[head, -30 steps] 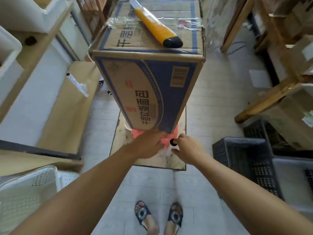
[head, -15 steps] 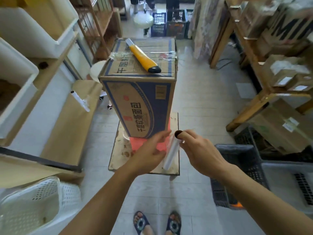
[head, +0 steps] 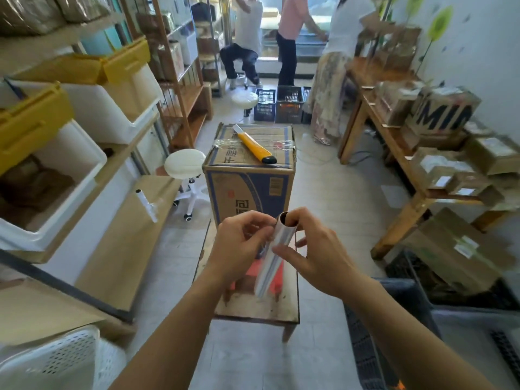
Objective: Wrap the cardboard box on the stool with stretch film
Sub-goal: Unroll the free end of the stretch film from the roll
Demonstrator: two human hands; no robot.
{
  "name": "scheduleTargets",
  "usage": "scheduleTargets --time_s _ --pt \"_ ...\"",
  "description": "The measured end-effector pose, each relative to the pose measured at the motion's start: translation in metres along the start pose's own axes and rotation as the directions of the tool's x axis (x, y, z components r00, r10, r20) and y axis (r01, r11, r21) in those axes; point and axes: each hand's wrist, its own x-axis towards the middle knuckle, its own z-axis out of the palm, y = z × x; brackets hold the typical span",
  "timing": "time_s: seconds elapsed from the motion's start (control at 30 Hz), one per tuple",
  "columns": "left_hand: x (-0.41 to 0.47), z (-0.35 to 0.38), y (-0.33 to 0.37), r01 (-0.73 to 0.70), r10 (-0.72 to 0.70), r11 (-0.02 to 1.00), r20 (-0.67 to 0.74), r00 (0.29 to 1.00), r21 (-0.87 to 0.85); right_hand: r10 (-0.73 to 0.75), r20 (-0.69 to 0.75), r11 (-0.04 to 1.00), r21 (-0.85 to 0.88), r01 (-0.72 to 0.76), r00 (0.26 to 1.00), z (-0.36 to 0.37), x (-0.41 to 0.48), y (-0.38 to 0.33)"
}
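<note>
Crowded storeroom aisle, pale tiled floor, shelving on both sides. Nearest, both hands brought together on the stretch film roll (head: 274, 257): right hand (head: 318, 257) clamped round its upper end, thumb by the open core, left hand (head: 239, 246) pinching at the roll's side, probably picking for the loose edge of film, though no free edge shows. Roll held slanted, dark open end up and away, lower end pointing back toward the body.

Below the hands, wooden stool (head: 253, 311) with a scuffed top. On it, straight ahead and just beyond the hands, the cardboard box (head: 247, 190), standing upright on end, long axis vertical, so roll and box lie near parallel, which suits passes carried sideways round the box. Both hands about equally near its front face, the left perhaps slightly closer. On the box's top, a yellow utility knife (head: 256, 147) lying diagonally across a band of film (head: 225, 142) already stuck there; sides bare, so wrapping judged barely begun.

Farther off, a white round seat (head: 184, 164) left of the box, dark crates, and people standing at the far end.

Against half a second ago: left hand, then open with fingers reaching toward the box, now closed onto the roll; roll lifted higher; view raised to take in the far room. Box and knife unmoved.
</note>
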Motion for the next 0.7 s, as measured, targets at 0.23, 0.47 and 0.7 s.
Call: scheduleTargets --time_s 0.23,0.47,0.7 --pt "0.009 -0.041 0.001 -0.04 0.04 0.999 0.005 0.999 -0.037 0.138 -0.16 0.946 0.313 -0.083 0.977 0.019 0.024 -0.029" --pt "-0.002 -0.058 -0.017 -0.056 0.055 0.994 -0.018 0.998 -0.092 0.252 -0.052 0.809 0.558 -0.181 0.966 0.053 0.035 -0.056" --pt "-0.006 -0.084 -0.027 -0.043 0.026 0.994 -0.164 0.986 -0.096 0.171 0.026 0.845 0.511 -0.16 0.985 0.092 0.043 -0.085"
